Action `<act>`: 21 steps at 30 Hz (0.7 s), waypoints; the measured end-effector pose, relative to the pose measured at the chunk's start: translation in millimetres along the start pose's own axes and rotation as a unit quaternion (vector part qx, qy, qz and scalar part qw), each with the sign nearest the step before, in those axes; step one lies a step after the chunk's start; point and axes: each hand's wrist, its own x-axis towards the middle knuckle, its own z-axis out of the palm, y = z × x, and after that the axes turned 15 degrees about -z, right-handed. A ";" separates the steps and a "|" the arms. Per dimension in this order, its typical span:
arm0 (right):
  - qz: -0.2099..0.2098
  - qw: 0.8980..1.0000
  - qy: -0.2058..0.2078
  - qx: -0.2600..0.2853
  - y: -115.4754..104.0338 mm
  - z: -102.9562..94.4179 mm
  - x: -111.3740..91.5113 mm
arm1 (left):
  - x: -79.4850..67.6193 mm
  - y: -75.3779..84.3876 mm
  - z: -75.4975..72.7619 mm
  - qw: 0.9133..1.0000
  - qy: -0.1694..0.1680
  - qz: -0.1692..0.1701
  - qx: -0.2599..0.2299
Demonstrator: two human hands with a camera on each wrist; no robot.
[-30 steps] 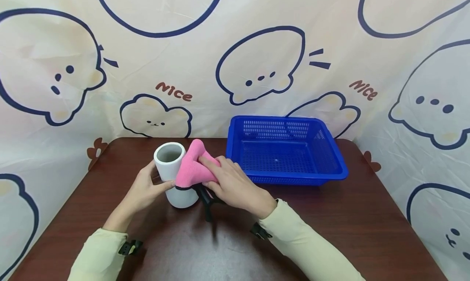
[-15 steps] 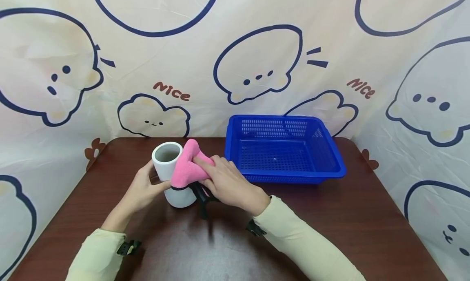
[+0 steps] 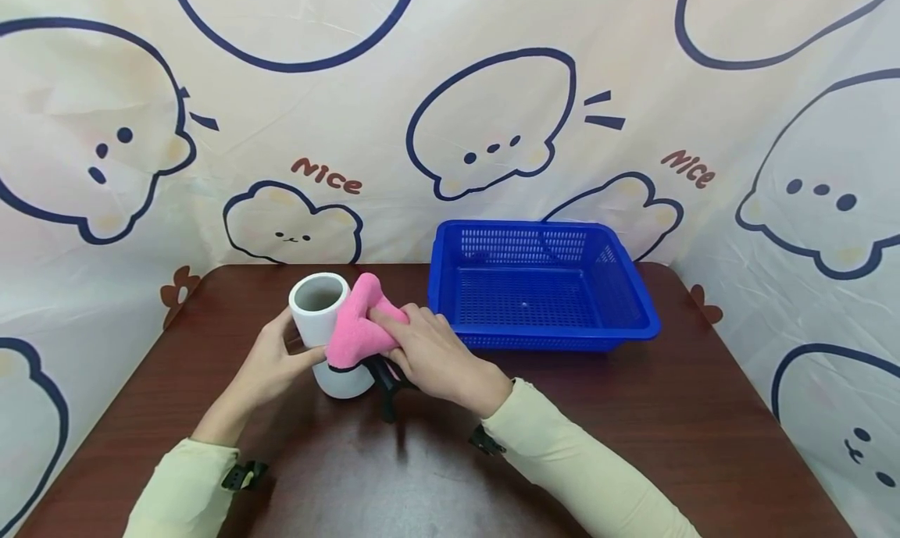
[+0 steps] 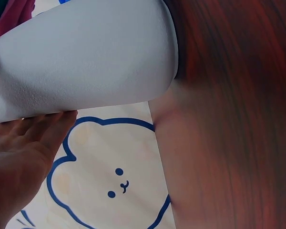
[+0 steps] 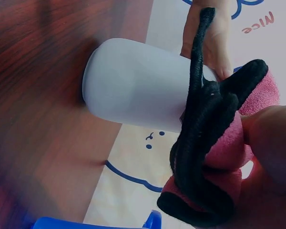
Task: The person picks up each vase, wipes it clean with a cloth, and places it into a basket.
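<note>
A white ceramic-looking vase [image 3: 312,327] stands on the brown table, its round mouth facing up. My left hand [image 3: 270,358] grips it from the left, thumb across the front and fingers round the far side; the left wrist view shows those fingers [image 4: 57,131] along its wall. With my right hand [image 3: 439,358] I hold a bunched pink cloth [image 3: 355,331] against the vase's right side. Black edging [image 5: 200,133] hangs down from the cloth, best seen in the right wrist view. Part of the vase's front is covered by the cloth.
A blue plastic basket [image 3: 541,339] with mesh sides sits at the back of the table [image 3: 598,444], right of the vase. Behind and at both sides hangs a pale curtain [image 3: 387,233] printed with cartoon outlines.
My right hand and the pink cloth have shifted slightly left along the vase, then a little down. The left hand keeps its grip. The whole head view has drifted slightly.
</note>
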 end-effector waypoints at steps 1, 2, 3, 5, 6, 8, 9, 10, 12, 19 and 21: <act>0.002 1.000 -0.002 0.003 0.4 0.8 -0.3 | 0.1 0.0 0.1 1.000 -0.001 0.000 0.000; 0.003 1.000 -0.003 0.006 0.8 1.4 -0.6 | 0.0 0.1 0.1 1.000 -0.001 -0.001 0.000; 0.004 1.000 -0.004 0.008 1.0 2.1 -0.8 | 0.1 0.1 0.1 1.000 -0.001 -0.002 -0.001; 0.003 1.000 -0.004 0.008 1.5 3.0 -1.2 | 0.1 0.2 0.3 1.000 -0.002 -0.003 -0.001; 0.003 1.000 -0.003 0.007 1.7 3.5 -1.3 | 0.1 0.3 0.3 1.000 -0.002 -0.003 -0.001; 0.001 1.000 -0.004 0.005 2.0 4.7 -1.5 | 0.1 0.1 0.2 1.000 0.000 -0.002 -0.001; 0.000 1.000 -0.004 0.003 2.2 5.2 -1.7 | -0.1 0.0 0.2 1.000 0.001 -0.002 -0.001; -0.002 1.000 -0.004 0.001 2.4 5.7 -1.9 | -0.2 0.0 0.2 1.000 0.002 -0.001 0.000; -0.004 1.000 -0.004 -0.002 2.9 7.1 -2.6 | -0.4 -0.1 0.3 1.000 0.004 0.000 -0.003; -0.006 1.000 -0.001 -0.001 4.7 12.0 -5.3 | -1.9 1.3 1.4 1.000 0.005 0.006 -0.017; -0.004 1.000 -0.002 0.002 4.9 13.2 -5.7 | -1.8 1.3 1.4 1.000 0.006 0.006 -0.016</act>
